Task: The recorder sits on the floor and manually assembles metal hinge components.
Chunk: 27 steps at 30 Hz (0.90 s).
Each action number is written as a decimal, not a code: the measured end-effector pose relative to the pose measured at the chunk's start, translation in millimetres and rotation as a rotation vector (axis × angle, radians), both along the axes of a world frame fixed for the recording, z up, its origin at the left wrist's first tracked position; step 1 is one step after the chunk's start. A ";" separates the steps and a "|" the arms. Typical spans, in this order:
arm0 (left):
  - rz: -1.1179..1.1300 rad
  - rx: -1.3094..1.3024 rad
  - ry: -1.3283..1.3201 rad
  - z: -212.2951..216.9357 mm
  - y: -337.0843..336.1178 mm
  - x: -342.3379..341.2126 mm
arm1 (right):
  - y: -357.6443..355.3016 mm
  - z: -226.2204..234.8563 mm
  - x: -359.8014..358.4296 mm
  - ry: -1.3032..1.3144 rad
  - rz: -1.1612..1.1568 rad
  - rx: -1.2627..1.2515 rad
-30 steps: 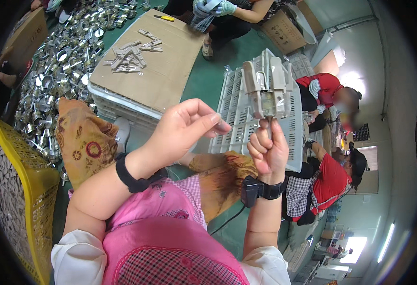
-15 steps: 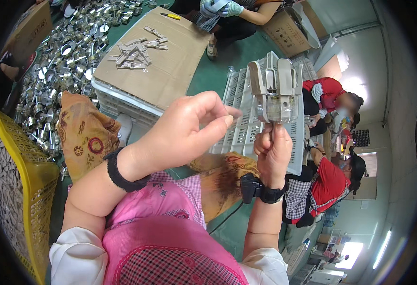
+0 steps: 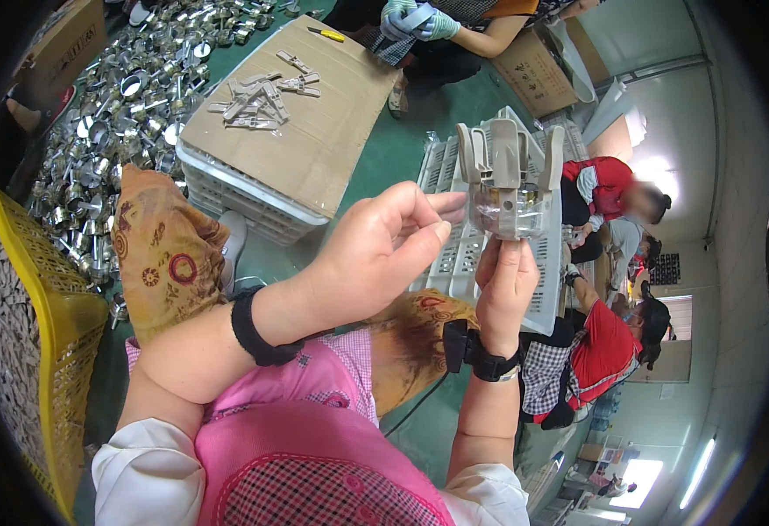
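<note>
In my right hand [image 3: 504, 294] I hold up a clear cup-shaped piece [image 3: 514, 215] by its underside, between thumb and fingertips. Several beige plastic levers [image 3: 507, 156] stand up around its rim, and a bit of brass-coloured metal shows inside. My left hand [image 3: 371, 254] is just left of the piece, palm side toward it. Its index finger curls to the thumb tip in a pinch, while other fingers reach out behind, close to the cup. Whatever the pinch might hold is hidden.
A white slotted crate [image 3: 441, 263] stands behind my hands. Beige levers [image 3: 257, 101] and a yellow cutter [image 3: 325, 35] lie on a cardboard sheet [image 3: 332, 114]. Metal pieces [image 3: 95, 158] cover the floor at left, near a yellow basket [image 3: 47, 307]. Gloved hands [image 3: 418, 22] work at the far side.
The levered piece has turned in my right hand, whose grip now sits right under the cup. My left hand has come slightly right, nearer the piece. The whole view has shifted a little.
</note>
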State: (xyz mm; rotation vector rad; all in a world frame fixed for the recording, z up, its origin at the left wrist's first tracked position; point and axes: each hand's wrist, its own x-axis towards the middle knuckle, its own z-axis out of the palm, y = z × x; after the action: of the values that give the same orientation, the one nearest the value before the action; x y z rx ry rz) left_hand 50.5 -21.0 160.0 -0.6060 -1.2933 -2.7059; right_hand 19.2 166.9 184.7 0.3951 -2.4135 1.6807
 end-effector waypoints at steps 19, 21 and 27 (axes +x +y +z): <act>0.308 -0.143 -0.300 -29.0 34.9 -20.8 | -15.6 -35.1 -20.8 0.628 -0.172 0.917; 0.362 -0.120 -0.315 -39.5 41.0 -21.5 | -18.0 -44.1 -20.3 0.628 -0.159 0.926; 0.280 -0.058 -0.191 -47.5 35.9 -14.5 | -15.5 -59.3 -19.2 0.545 -0.140 0.906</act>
State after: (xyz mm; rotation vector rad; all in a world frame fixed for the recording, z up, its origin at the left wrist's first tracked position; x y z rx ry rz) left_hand 36.0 14.9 112.5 -0.1559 -1.3845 -2.5503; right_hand 0.1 151.4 125.4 0.6599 -2.5054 0.2587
